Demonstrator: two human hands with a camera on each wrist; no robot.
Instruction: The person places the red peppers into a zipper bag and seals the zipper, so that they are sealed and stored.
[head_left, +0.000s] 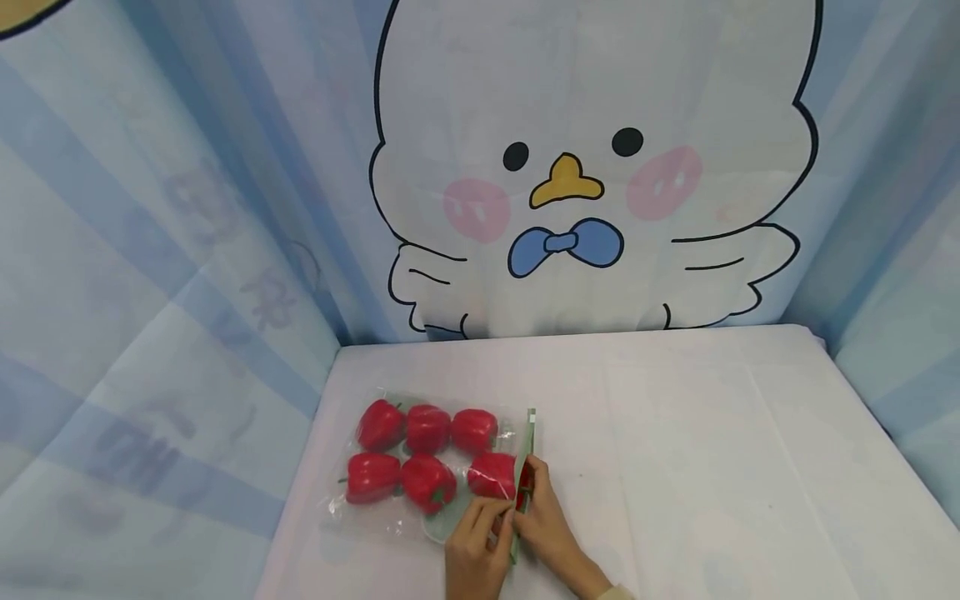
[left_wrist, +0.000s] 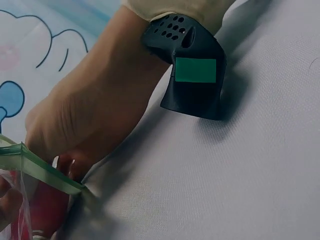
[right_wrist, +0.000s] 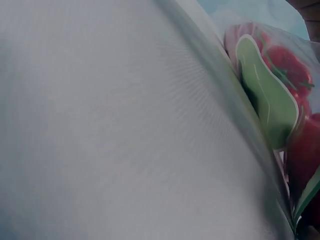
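A clear zip bag point(head_left: 405, 523) with a green strip point(head_left: 528, 437) along its mouth lies on the table, with several red bell peppers point(head_left: 428, 429) inside. My left hand point(head_left: 477, 546) pinches the bag's edge near the lower end of the strip. Just right of it, my right hand point(head_left: 551, 525) holds another red bell pepper point(head_left: 524, 486) at the bag's mouth, its green stem showing. In the left wrist view, this pepper point(left_wrist: 47, 210) sits below the green strip point(left_wrist: 45, 172), beside the right hand point(left_wrist: 75, 115); the strip and fingers partly hide it.
A white cloth point(head_left: 697, 467) covers the table. Curtains point(head_left: 150, 292) stand at the left, back and right, the back one printed with a cartoon bird. A black strap mount point(left_wrist: 192, 70) with a green patch is on the right wrist.
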